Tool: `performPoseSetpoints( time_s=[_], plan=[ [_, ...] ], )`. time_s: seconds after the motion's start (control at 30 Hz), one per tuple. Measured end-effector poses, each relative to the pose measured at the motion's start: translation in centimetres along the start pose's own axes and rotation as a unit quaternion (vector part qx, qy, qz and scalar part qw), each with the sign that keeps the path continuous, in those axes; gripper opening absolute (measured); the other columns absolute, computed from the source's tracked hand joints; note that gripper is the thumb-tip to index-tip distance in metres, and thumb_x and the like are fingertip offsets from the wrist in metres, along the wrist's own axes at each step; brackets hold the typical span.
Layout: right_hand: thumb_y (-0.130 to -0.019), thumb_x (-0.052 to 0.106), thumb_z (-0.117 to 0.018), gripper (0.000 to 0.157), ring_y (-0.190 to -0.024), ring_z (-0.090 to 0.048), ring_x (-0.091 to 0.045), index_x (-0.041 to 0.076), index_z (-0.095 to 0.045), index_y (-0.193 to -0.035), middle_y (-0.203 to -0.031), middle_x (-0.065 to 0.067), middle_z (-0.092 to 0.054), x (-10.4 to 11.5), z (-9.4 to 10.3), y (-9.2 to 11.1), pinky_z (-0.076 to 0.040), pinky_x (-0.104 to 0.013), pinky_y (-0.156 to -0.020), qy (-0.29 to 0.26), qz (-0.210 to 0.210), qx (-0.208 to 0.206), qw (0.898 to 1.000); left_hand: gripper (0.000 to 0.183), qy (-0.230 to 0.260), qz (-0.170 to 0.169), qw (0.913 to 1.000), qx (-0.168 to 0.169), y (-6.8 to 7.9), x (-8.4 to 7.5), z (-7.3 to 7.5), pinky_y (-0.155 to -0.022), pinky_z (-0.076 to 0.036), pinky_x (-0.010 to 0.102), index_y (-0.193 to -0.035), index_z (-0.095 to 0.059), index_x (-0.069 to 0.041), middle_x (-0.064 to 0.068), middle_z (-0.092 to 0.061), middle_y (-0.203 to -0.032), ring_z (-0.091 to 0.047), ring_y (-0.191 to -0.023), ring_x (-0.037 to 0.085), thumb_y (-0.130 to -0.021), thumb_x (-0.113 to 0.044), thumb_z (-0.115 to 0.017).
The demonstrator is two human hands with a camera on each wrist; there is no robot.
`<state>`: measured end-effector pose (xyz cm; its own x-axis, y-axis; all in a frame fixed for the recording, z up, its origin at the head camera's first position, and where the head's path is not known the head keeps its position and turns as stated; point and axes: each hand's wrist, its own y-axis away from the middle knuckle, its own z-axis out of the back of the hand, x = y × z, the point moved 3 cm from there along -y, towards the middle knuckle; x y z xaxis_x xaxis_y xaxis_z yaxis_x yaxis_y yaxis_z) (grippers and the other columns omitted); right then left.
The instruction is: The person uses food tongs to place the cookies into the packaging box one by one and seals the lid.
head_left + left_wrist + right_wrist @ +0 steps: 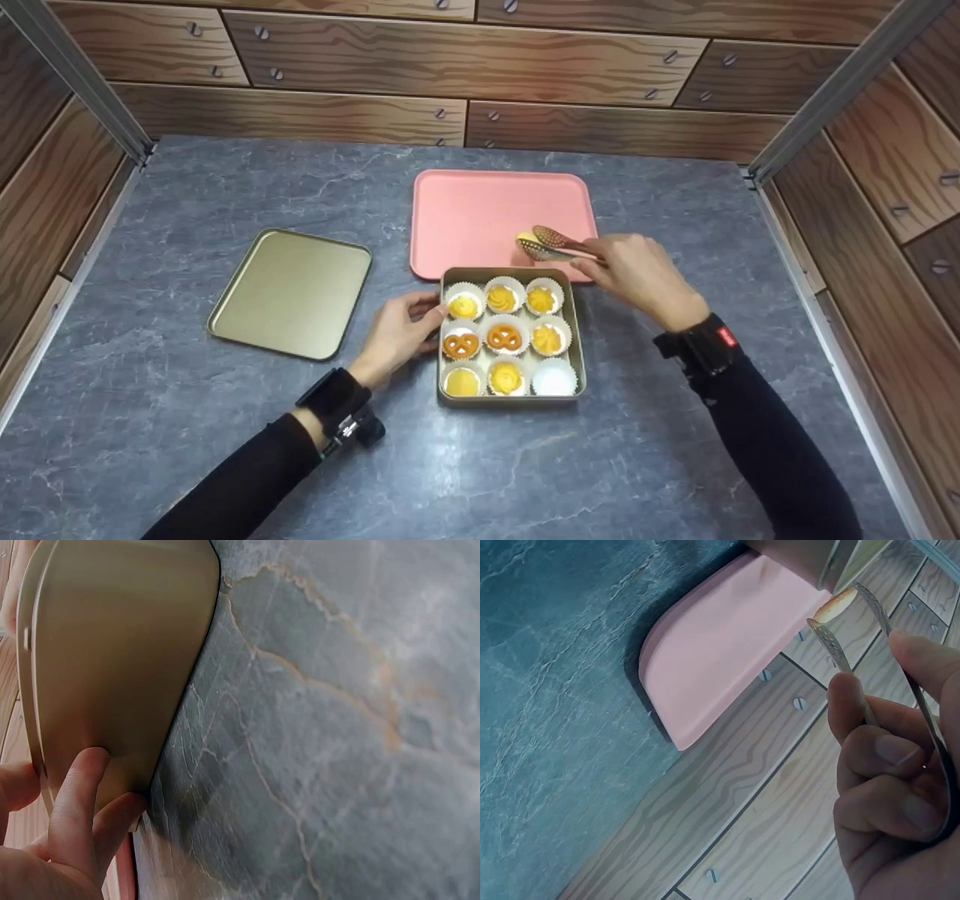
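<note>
In the head view, my right hand (641,274) holds a pair of metal tongs (564,244) over the pink tray. A yellow cookie (836,606) is pinched between the perforated tips in the right wrist view. My left hand (397,334) steadies the square gold tin (510,403) by its left wall, thumb at the rim and fingers (79,791) against the outside. Rows of white paper cups fill the tin. Most hold yellow cookies (506,377); two hold pretzel-shaped cookies (504,337). The front right paper cup (554,377) shows only its white inside.
The pink tray (465,217) lies right behind the tin. To the left, a gold lid (292,292) rests on the grey marbled table (225,450). Wood-patterned panels (360,60) enclose the back and both sides.
</note>
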<state>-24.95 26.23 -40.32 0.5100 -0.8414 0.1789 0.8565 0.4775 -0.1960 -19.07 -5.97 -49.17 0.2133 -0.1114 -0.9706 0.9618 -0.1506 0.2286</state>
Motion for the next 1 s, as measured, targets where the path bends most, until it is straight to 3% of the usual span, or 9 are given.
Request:
performPoseSetpoints(
  time_s=[0.6,0.87,1.0],
  plan=[
    [-0.101,0.033,-0.070,0.028,-0.064,-0.060,-0.021,0.007,-0.076,-0.110,-0.078,-0.004,-0.067,0.5,1.3,2.4,-0.055,-0.041,-0.055,-0.004,0.013,0.000,1.000,0.046,-0.006,0.009,0.9999,0.000,-0.1,0.1,0.0,-0.077,-0.067,0.034,-0.143,-0.056,0.001,0.022,-0.065,-0.134,-0.070,-0.108,0.032,-0.100,-0.011,-0.068],
    [-0.097,0.030,-0.074,0.024,-0.059,-0.054,-0.017,0.007,-0.074,-0.101,-0.073,-0.001,-0.062,0.8,1.7,3.6,-0.051,-0.039,-0.050,0.012,0.044,-0.017,0.999,0.043,-0.018,0.002,0.9998,-0.003,0.0,0.1,0.0,-0.074,-0.067,0.033,-0.140,-0.060,0.001,0.023,-0.065,-0.134,-0.070,-0.110,0.032,-0.100,-0.012,-0.069],
    [-0.096,0.031,-0.076,0.027,-0.059,-0.053,-0.014,0.006,-0.076,-0.107,-0.074,-0.001,-0.063,0.8,2.2,4.0,-0.053,-0.038,-0.050,0.020,0.060,-0.018,0.998,0.045,-0.017,0.005,0.9998,-0.002,0.0,0.0,0.0,-0.076,-0.067,0.033,-0.141,-0.058,0.002,0.023,-0.064,-0.136,-0.069,-0.111,0.033,-0.100,-0.012,-0.069]
  ],
)
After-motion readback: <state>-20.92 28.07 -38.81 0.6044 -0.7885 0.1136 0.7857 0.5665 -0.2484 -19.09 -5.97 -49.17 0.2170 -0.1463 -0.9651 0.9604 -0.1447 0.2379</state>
